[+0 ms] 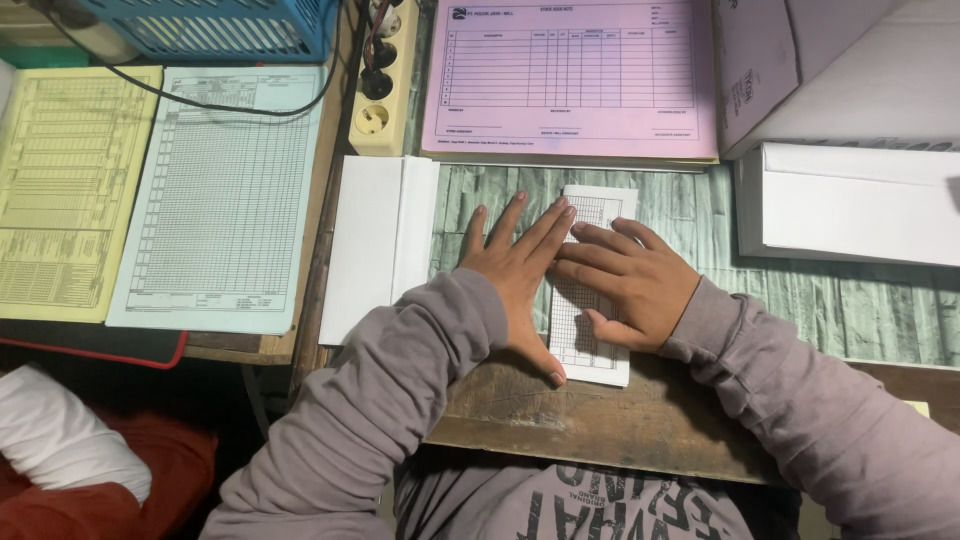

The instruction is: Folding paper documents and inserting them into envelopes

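A narrow folded white sheet with a printed grid (600, 212) lies on the wooden desk in front of me. My left hand (515, 275) lies flat with fingers spread along its left edge, fingertips touching the paper. Over the middle of the sheet, my right hand (630, 280) presses down, fingers pointing left toward the other hand. Both arms wear grey-purple sleeves. Neither hand grips anything.
A white envelope (375, 245) lies just left of my left hand. A pink form pad (570, 80) sits at the back, a stack of white envelopes (850, 205) at right. A power strip (385, 90), a blue basket (215, 28), and pale blue (220, 200) and yellow forms (65, 190) are at left.
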